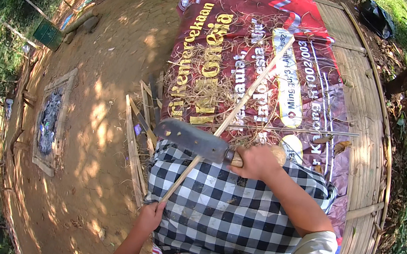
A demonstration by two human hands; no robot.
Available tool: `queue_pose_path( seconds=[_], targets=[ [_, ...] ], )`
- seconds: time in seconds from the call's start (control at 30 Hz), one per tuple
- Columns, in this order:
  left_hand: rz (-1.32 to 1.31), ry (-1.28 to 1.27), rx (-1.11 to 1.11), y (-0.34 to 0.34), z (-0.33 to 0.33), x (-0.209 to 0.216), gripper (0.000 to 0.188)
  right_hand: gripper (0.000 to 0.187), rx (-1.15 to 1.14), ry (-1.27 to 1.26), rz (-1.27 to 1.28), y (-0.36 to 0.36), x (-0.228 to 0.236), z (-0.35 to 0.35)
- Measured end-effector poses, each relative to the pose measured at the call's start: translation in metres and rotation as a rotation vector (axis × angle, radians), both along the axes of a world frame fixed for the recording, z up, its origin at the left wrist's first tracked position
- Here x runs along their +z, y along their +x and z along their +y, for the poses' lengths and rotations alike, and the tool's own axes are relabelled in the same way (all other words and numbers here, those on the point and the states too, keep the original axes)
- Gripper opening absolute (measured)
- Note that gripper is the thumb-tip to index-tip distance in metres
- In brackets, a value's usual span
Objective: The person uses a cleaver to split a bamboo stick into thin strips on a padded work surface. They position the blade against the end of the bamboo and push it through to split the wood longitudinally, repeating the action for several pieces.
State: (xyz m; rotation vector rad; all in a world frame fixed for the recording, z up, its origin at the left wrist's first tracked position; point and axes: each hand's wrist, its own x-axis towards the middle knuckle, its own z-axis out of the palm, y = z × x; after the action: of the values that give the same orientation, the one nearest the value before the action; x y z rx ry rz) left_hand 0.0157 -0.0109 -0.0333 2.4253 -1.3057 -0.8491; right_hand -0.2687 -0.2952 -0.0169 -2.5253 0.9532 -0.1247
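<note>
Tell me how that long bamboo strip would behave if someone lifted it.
The long bamboo strip is probably light, being so thin for its length. It is likely fairly stiff, running nearly straight from the left hand past the machete. Its far tip may wobble, well beyond the grip.

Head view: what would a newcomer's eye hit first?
Probably the broad dark knife near the centre, its wooden handle in the right hand and its blade crossing over a long pale strip. The left hand grips that strip's near end, at the lower edge of the black-and-white checked cloth. Beyond, the big red banner stands out, littered with curly shavings.
</note>
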Motion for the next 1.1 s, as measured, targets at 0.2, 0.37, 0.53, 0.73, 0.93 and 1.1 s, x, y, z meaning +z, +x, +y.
queue_pose_path(
  seconds=[0.2, 0.37, 0.53, 0.73, 0.93, 1.1],
  targets=[
    [-0.021, -0.089, -0.038, 0.002, 0.014, -0.010, 0.041, 0.058, -0.149, -0.039, -0.046, -0.033, -0.024, -0.051],
    [-0.004, -0.079, -0.076, 0.003, -0.003, 0.001, 0.041, 0.057, -0.304, -0.075, 0.013, -0.037, -0.018, -0.046],
    [0.039, -0.098, -0.042, -0.001, 0.003, 0.001, 0.038, 0.054, 0.040, 0.020, 0.016, 0.004, 0.003, -0.005],
    [0.006, -0.123, -0.072, -0.001, 0.011, -0.002, 0.037, 0.055, -0.362, -0.085, 0.081, -0.037, -0.015, -0.067],
    [-0.021, -0.103, -0.096, 0.010, 0.006, -0.008, 0.037, 0.051, -0.370, -0.050, -0.032, -0.022, -0.014, -0.034],
    [-0.008, -0.137, -0.054, 0.005, 0.012, -0.011, 0.037, 0.057, 0.083, 0.009, 0.084, 0.007, 0.004, 0.007]
  ],
)
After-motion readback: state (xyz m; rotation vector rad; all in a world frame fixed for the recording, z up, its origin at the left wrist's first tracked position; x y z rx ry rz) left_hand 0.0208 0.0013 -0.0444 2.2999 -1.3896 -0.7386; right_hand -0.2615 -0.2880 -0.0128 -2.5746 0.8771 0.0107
